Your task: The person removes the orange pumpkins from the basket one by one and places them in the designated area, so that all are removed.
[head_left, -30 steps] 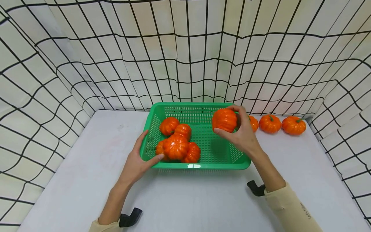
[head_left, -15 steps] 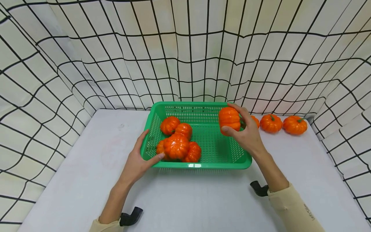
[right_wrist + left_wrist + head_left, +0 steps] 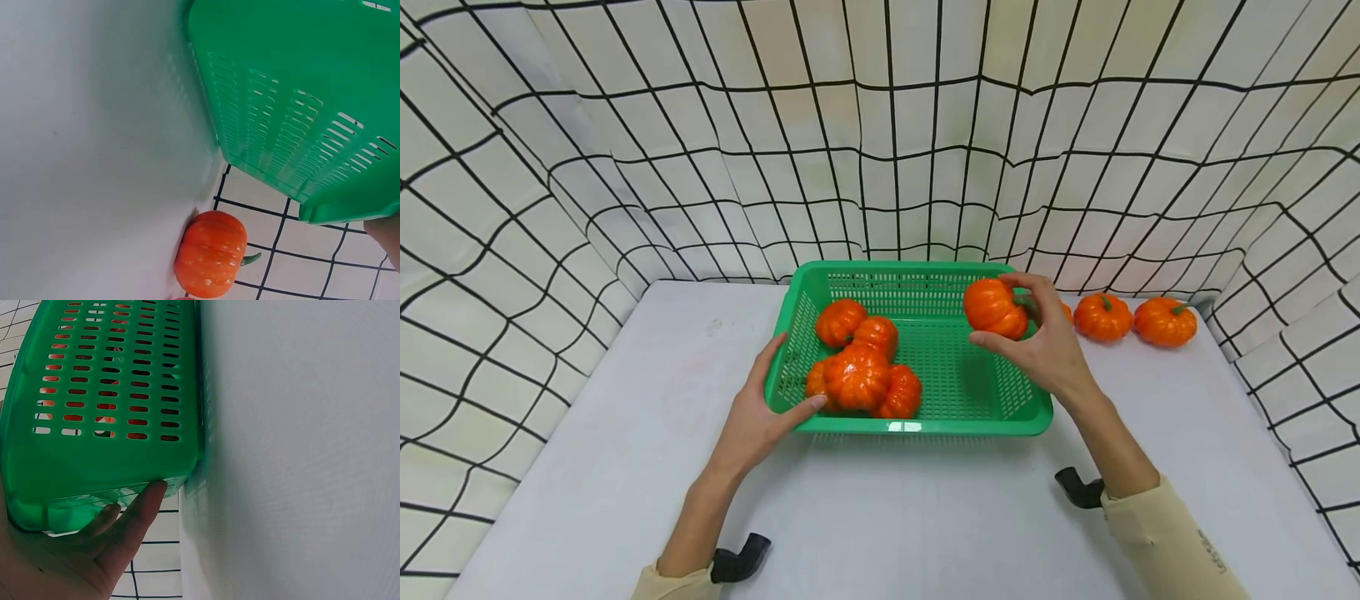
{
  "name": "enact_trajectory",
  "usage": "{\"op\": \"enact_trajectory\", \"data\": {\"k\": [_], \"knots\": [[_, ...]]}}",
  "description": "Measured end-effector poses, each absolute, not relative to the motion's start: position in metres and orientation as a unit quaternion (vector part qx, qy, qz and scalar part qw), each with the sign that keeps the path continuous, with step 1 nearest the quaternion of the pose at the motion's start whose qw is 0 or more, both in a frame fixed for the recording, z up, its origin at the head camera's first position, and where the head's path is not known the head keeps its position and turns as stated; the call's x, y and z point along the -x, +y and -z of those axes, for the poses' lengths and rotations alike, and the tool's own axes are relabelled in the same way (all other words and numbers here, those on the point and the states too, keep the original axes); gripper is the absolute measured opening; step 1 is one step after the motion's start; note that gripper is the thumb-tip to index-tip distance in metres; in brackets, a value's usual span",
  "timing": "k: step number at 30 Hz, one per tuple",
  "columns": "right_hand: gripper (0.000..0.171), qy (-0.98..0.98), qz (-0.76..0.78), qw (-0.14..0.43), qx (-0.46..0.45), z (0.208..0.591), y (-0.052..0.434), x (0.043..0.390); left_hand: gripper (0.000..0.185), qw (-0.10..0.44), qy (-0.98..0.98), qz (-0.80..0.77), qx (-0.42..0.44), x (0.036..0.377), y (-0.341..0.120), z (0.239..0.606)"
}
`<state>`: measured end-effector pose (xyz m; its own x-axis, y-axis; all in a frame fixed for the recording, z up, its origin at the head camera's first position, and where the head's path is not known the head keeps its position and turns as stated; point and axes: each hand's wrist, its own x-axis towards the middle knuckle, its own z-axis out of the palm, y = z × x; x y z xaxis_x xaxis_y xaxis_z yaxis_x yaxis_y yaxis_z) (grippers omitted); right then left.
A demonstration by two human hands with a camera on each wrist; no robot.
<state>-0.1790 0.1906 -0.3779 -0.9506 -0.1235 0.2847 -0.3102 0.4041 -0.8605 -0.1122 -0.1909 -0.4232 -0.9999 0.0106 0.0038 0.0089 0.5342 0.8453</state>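
A green plastic basket (image 3: pixel 917 427) with slotted walls stands on the white table. At its left end my left hand (image 3: pixel 767 417) grips the rim, thumb over the front corner; in the left wrist view its fingers (image 3: pixel 134 525) lie along the outer wall. Several small orange pumpkins (image 3: pixel 856 377) are heaped in the basket's left half. Over the right half, my right hand (image 3: pixel 1047 337) holds another orange pumpkin (image 3: pixel 992 308) between thumb and fingers, its green stem turned toward the palm. In the right wrist view only a bit of that hand (image 3: pixel 386 240) shows at the right edge.
Right of the basket, a pumpkin (image 3: pixel 1102 318) and another pumpkin (image 3: pixel 1164 322) sit in a row along the back, with a third partly hidden behind my right hand. White walls with black grid netting (image 3: pixel 910 167) enclose the table (image 3: pixel 910 517) at the back and sides.
My right hand has moved slightly right with the pumpkin, which has turned in its fingers. The left hand, the basket and the heaped pumpkins have stayed in place.
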Motion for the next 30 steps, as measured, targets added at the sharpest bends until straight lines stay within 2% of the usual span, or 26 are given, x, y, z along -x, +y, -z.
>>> {"op": "enact_trajectory", "data": {"k": [5, 10, 22, 30], "knots": [[0.077, -0.839, -0.516, 0.112, -0.133, 0.379, 0.195, 0.179, 0.099, 0.002, 0.875, -0.484, -0.005, 0.113, -0.19, 0.423], [0.083, -0.839, -0.523, 0.096, -0.114, 0.381, 0.199, 0.178, 0.099, 0.006, 0.873, -0.488, -0.004, 0.113, -0.191, 0.423], [0.065, -0.849, -0.512, 0.076, -0.107, 0.386, 0.208, 0.175, 0.1, 0.007, 0.874, -0.486, -0.003, 0.112, -0.191, 0.423], [0.075, -0.85, -0.518, 0.062, -0.073, 0.384, 0.215, 0.171, 0.104, 0.015, 0.88, -0.474, -0.005, 0.112, -0.192, 0.42]]}}
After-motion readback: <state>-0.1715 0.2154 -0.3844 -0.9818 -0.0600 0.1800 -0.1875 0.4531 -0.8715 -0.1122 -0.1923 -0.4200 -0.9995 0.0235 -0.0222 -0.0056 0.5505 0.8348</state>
